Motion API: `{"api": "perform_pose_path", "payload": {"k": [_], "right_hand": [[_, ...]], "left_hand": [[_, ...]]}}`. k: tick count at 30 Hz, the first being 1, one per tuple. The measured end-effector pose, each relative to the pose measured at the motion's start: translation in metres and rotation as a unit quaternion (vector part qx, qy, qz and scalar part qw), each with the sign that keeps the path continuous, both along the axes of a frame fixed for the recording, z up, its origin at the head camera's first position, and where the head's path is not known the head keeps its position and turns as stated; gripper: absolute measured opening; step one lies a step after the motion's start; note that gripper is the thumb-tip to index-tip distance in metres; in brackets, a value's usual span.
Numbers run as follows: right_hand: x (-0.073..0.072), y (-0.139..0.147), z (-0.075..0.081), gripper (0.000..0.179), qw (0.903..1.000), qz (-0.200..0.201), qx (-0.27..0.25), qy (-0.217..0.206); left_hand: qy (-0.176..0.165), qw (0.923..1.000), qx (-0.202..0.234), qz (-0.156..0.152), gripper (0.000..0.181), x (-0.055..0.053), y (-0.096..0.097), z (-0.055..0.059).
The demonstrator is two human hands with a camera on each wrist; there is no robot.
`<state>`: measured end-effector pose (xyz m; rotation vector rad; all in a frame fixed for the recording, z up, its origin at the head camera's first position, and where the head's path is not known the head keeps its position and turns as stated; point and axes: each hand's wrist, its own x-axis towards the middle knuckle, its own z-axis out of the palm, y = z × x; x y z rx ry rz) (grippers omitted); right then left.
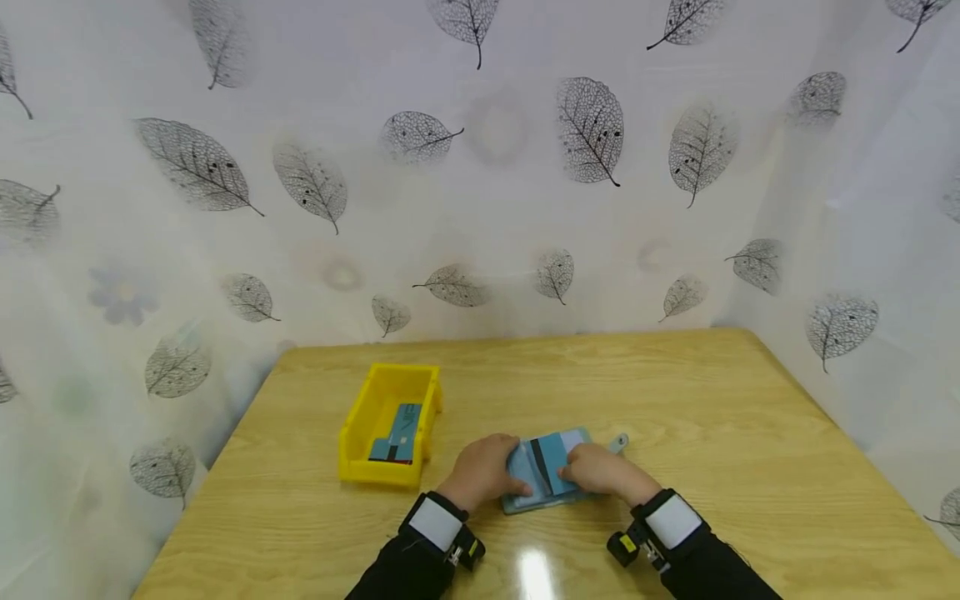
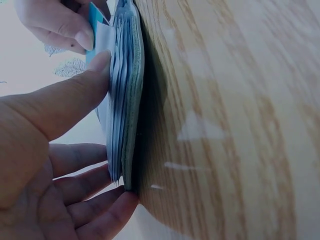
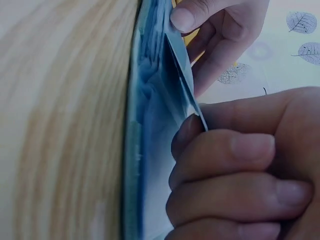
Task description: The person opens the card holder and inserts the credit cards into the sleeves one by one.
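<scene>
A light-blue card holder point(image 1: 522, 468) with clear sleeves lies spread open on the table. My left hand point(image 1: 483, 471) holds its left side, with the thumb on the stacked sleeves point(image 2: 119, 110) and the other fingers at their outer edge. My right hand point(image 1: 603, 469) pinches the edge of a blue card point(image 1: 555, 458) with a dark stripe, between thumb and curled index finger. In the right wrist view the card point(image 3: 184, 75) stands tilted up from the sleeves, its far end close to the left thumb. Whether that end sits inside a sleeve I cannot tell.
A yellow plastic bin point(image 1: 378, 472) stands left of my left hand, with several blue cards point(image 1: 402, 429) inside. The holder's strap with a snap button point(image 1: 619, 442) sticks out to the right. Behind the wooden table point(image 1: 675, 383) hangs a leaf-patterned curtain point(image 1: 495, 208).
</scene>
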<state>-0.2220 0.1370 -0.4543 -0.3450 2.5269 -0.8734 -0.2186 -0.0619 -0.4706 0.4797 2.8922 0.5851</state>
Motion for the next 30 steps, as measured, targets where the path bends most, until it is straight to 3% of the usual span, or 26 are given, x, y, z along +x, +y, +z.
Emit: {"api": "perform_pose_path", "payload": {"k": [12, 14, 17, 21, 23, 26, 30], "right_hand": [[-0.001, 0.003, 0.002, 0.035, 0.9996, 0.011, -0.018, -0.017], [-0.001, 0.006, 0.003, 0.036, 0.9992, 0.031, -0.018, -0.016], [-0.002, 0.012, 0.006, 0.036, 0.9956, 0.091, -0.021, -0.008], [-0.005, 0.021, 0.011, 0.035, 0.9865, 0.151, -0.033, -0.053], [-0.006, 0.025, 0.011, 0.036, 0.9833, 0.158, -0.034, -0.084], [-0.007, 0.026, 0.007, 0.036, 0.9837, 0.143, -0.044, -0.100], [-0.008, 0.021, -0.003, 0.026, 0.9911, 0.081, -0.067, -0.082]], "left_hand": [[-0.010, 0.9999, -0.002, 0.005, 0.075, -0.001, -0.001, 0.002], [-0.013, 0.9999, -0.001, 0.006, 0.075, -0.001, -0.001, 0.002], [-0.012, 0.9999, 0.000, 0.007, 0.074, -0.001, -0.001, 0.003], [-0.003, 1.0000, -0.001, 0.004, 0.073, 0.001, -0.002, 0.004], [0.001, 1.0000, -0.004, 0.001, 0.073, 0.002, -0.001, 0.004], [0.003, 1.0000, -0.008, -0.001, 0.073, 0.003, -0.001, 0.005], [-0.002, 0.9999, -0.010, 0.000, 0.073, 0.002, 0.000, 0.004]]}}
